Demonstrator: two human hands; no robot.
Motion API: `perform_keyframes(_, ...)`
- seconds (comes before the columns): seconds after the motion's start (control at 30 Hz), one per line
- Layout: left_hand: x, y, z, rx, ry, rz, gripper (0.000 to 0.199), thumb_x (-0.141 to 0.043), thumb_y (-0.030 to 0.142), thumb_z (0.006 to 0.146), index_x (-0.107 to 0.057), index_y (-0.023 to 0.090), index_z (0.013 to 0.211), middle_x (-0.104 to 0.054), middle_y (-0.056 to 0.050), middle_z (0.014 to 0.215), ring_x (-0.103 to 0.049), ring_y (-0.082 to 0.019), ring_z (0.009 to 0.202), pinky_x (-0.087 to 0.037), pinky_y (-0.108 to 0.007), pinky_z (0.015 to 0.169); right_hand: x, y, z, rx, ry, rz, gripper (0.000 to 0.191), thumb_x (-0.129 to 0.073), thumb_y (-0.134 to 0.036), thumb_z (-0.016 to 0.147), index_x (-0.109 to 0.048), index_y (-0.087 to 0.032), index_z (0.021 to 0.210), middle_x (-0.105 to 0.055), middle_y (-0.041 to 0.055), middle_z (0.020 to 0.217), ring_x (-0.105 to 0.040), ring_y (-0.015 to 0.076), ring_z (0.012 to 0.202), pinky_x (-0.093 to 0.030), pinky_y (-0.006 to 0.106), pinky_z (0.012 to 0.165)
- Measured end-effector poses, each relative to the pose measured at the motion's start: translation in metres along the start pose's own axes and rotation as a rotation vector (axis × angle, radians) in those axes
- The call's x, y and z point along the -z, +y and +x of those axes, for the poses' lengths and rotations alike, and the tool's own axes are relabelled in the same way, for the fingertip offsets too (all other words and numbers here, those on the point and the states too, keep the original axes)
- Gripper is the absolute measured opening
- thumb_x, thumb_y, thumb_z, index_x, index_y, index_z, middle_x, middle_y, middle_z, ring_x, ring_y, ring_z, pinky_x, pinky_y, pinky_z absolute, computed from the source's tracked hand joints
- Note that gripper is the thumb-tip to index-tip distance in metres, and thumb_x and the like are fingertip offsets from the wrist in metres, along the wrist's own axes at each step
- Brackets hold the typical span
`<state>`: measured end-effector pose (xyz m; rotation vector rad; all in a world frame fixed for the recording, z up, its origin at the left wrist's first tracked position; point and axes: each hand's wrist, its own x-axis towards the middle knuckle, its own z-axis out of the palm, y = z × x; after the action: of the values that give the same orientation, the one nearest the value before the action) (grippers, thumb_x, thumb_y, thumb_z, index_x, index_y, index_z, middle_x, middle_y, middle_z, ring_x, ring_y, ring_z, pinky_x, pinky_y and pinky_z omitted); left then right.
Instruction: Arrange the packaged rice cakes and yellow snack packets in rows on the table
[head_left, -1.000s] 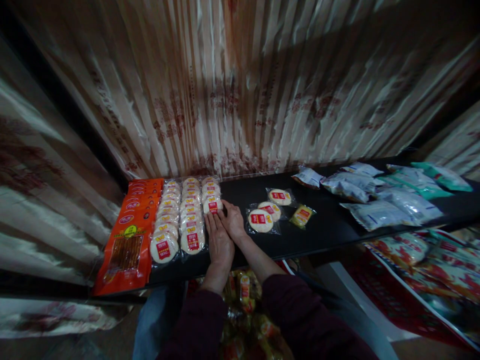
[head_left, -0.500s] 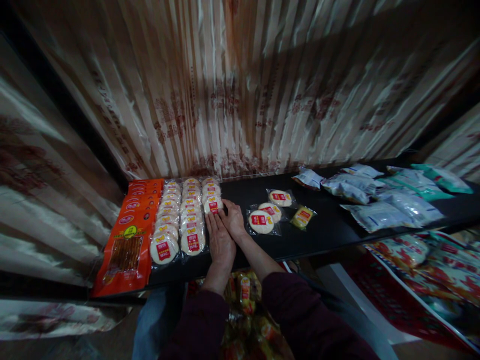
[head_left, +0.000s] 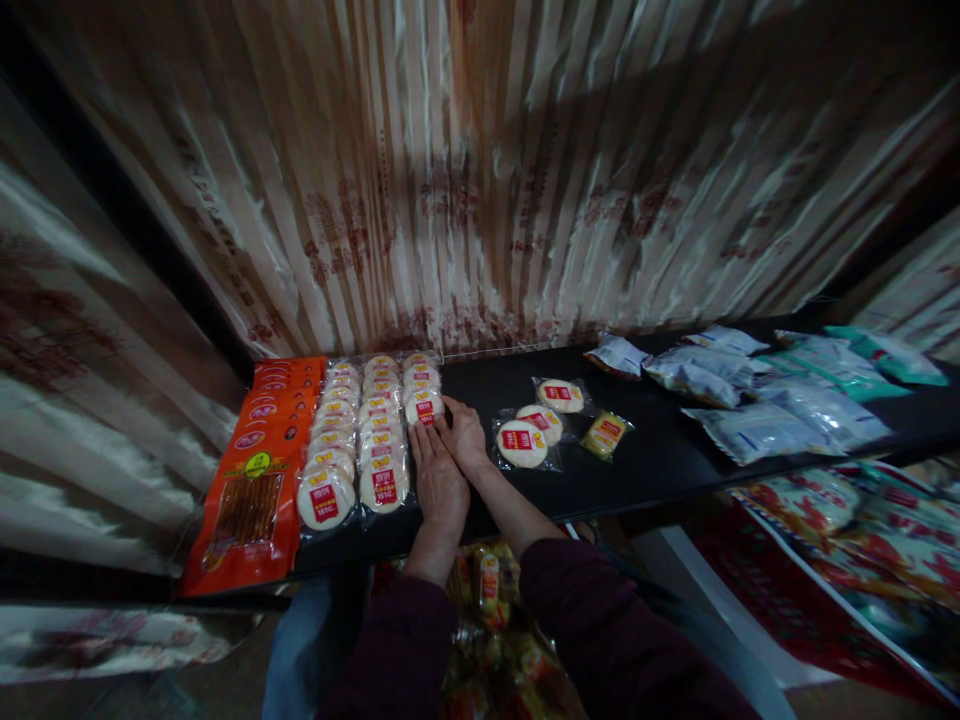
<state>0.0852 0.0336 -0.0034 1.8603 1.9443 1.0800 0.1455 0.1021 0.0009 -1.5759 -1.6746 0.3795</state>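
Wrapped round rice crackers lie overlapping in three columns on a black shelf (head_left: 480,380). At the near end of the third column is a rice cracker packet (head_left: 424,408) with a red label. My left hand (head_left: 442,488) has its fingers pressed together on that packet's near edge. Beside it, my right hand (head_left: 465,440) grips the packet's right edge with bent fingers, some of them hidden. The two hands touch each other. The first column (head_left: 326,495) and second column (head_left: 385,485) reach closer to the shelf's front.
Orange snack bags (head_left: 244,500) overlap at the left end. Loose rice crackers (head_left: 523,443) and a small yellow packet (head_left: 606,435) lie right of my hands. Silvery bags (head_left: 757,430) and green bags (head_left: 885,355) are farther right. More packets (head_left: 489,580) sit below. A curtain (head_left: 487,200) hangs behind.
Almost nothing differs. Both hands stay at the same packet in the third column, with only a tiny shift in the fingers and the view.
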Motion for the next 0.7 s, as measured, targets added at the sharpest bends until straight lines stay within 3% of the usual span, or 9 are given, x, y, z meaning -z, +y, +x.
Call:
perform_keyframes(0.43, 0.011, 0.008, -0.008, -0.035, -0.005, 0.001, 0.054, -0.025, 0.001, 0.085, -0.042, -0.001, 0.136, -0.037, -0.025, 0.147, -0.011, -0.027, 0.145, -0.024, -0.05, 0.115, 0.004, 0.006, -0.007, -0.011, 0.01, 0.047, 0.038, -0.052, -0.021, 0.083, -0.061, -0.015, 0.12, -0.066, 0.0116, 0.12, -0.06, 0.0232, 0.111, -0.043, 0.04, 0.102)
perform_keyframes(0.53, 0.012, 0.009, -0.01, -0.061, -0.014, 0.017, 0.053, -0.028, 0.002, 0.084, -0.04, -0.003, 0.136, -0.035, -0.027, 0.147, -0.011, -0.028, 0.145, -0.025, -0.05, 0.115, 0.008, 0.004, -0.008, -0.017, -0.025, 0.052, 0.041, -0.052, -0.019, 0.083, -0.06, -0.017, 0.123, -0.066, 0.0098, 0.119, -0.061, 0.0223, 0.111, -0.044, 0.039, 0.101)
perform_keyframes(0.7, 0.015, 0.01, -0.028, -0.111, -0.03, 0.022, 0.052, -0.037, 0.007, 0.083, -0.043, -0.002, 0.134, -0.041, -0.027, 0.143, -0.019, -0.031, 0.144, -0.027, -0.05, 0.114, 0.02, -0.001, -0.024, -0.024, -0.028, 0.074, 0.042, -0.048, -0.015, 0.084, -0.058, -0.011, 0.125, -0.062, 0.0134, 0.126, -0.058, 0.0227, 0.116, -0.043, 0.038, 0.104)
